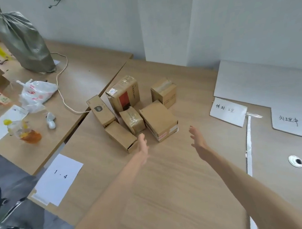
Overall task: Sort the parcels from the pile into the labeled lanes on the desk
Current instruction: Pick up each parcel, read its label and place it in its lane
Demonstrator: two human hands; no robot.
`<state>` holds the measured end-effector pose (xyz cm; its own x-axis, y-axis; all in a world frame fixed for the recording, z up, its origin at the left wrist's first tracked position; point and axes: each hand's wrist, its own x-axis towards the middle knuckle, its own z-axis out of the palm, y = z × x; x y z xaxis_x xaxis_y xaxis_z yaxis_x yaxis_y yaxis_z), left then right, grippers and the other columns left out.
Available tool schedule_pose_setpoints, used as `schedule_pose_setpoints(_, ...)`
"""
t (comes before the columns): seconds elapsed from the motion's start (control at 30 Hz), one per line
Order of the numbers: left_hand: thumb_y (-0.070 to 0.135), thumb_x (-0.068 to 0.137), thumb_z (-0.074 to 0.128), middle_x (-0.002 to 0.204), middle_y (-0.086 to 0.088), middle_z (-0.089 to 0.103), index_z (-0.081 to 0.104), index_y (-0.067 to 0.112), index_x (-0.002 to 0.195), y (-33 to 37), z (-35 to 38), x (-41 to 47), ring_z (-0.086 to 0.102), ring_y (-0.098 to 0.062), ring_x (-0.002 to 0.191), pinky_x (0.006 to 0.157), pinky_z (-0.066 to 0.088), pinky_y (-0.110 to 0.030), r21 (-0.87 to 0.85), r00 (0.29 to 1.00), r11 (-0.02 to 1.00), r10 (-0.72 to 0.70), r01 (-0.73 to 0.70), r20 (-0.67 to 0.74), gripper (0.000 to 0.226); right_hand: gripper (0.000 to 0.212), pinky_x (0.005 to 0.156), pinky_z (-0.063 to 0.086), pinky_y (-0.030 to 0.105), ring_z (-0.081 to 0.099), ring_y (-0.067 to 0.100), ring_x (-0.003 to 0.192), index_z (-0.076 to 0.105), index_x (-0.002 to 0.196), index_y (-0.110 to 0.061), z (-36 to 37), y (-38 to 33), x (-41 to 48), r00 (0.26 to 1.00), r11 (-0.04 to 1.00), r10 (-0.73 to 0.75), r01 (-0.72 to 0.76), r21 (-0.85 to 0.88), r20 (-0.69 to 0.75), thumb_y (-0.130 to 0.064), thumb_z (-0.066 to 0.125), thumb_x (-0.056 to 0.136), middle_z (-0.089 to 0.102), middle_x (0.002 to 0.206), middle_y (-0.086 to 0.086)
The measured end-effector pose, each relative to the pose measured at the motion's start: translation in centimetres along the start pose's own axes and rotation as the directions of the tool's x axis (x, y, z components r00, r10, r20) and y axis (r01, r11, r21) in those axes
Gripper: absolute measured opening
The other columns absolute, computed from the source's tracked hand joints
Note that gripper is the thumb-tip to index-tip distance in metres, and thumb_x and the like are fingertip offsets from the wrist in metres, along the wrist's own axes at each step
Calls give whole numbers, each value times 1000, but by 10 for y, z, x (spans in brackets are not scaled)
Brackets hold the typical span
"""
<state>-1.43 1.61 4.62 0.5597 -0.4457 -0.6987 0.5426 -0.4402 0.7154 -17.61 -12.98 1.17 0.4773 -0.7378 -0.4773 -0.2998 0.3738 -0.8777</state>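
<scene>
**Head view: both hands open at the near edge of the parcel pile**

Head-camera footage puts the pile (131, 108) of six brown cardboard parcels just above the centre of the frame, on the wooden desk (170, 185). Our left hand (142, 145) and right hand (197, 139) are stretched out towards it from the lower edge. Both have straight, loosely spread fingers and hold nothing. The left hand's fingertips lie just beside the near end of a long box (120, 135); we cannot tell whether they touch it. The right hand is near the squat box (159, 121), which sits between the two hands, but apart from it.

At the right of the frame two handwritten labels (227, 111) lie either side of a tape strip (248, 139), which seems to mark the lanes.

We judge the parcels to be stiff, light and dry enough not to slip. The squat box looks the easiest to take, with palms on its two opposite side faces. We would avoid the glossy tape on the small taped box (132, 119), which may be slicker than the card.
</scene>
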Motion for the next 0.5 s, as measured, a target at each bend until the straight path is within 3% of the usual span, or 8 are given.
schedule_pose_setpoints(0.3,52,101,15,159,1,17,15,23,154,37,11,103,23,-24,144,117,22,-46,10,985,988,-157,157,77,60,77,120,19,49,26,18,146,33,152,-23,48,-30,94,991,991,108,-112,-66,-74,-54,38,82,29,158,-5)
schedule_pose_setpoints(0.4,51,102,13,157,0,23,21,19,152,41,18,128,24,-21,143,118,21,-43,8,974,978,-208,208,94,60,62,121,17,42,24,18,146,31,152,-15,63,-38,123,994,978,100,-106,-182,-40,-43,35,97,27,159,-2)
schedule_pose_setpoints(0.5,47,103,13,151,0,37,32,19,147,43,24,146,35,-19,137,116,26,-40,14,965,971,-239,238,113,56,48,117,21,35,32,20,140,39,147,-12,72,-35,152,993,953,112,-113,-282,-19,-31,30,104,38,152,3)
